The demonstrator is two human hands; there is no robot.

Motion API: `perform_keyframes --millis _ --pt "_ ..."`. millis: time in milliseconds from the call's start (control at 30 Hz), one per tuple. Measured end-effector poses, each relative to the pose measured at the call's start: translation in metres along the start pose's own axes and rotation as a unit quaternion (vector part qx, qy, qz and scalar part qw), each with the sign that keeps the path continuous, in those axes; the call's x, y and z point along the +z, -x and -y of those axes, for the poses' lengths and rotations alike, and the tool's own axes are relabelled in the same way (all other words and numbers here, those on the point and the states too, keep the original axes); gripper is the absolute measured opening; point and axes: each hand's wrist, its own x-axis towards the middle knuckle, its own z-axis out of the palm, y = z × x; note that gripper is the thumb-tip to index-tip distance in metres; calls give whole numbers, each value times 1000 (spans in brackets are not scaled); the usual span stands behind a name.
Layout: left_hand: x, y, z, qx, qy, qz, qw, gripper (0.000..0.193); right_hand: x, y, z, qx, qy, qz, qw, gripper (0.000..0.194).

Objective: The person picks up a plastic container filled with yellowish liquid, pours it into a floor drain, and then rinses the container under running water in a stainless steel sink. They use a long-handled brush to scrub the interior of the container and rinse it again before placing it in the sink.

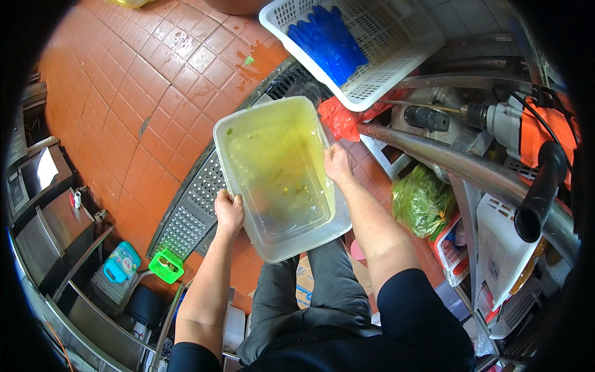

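Note:
Both hands grip a translucent plastic tub (283, 172) in front of my legs. My left hand (229, 210) closes on its left rim, and my right hand (338, 162) on the right rim. The tub's open side faces me. Yellowish residue, small leaf scraps and whitish bits cling to its inside. Below the tub, a metal drain grate (204, 190) with round holes runs across the floor, partly hidden by it. Whether liquid stands in the tub, I cannot tell.
A white plastic basket (386, 69) holding blue rubber gloves (327, 44) stands beyond the tub. Right are a steel rail (446, 156), an orange power drill (539, 125) and a green plastic bag (423, 200). A green basket (166, 266) sits left on the grate. Red floor tiles (111, 93) look wet in places.

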Motion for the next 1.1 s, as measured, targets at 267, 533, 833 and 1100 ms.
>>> perform_keyframes --millis 267,533,833,1100 --pt "-3 5 -13 -12 10 6 1000 21 -11 3 13 7 19 -6 1000 26" --pt "-5 2 -10 -4 -17 5 1000 19 -17 5 23 25 27 13 999 27" --pt "-5 6 -12 8 21 -1 1000 24 -15 3 19 11 33 12 999 28" --pt "-8 5 -11 -12 -14 15 1000 19 -17 3 21 26 42 17 999 28"
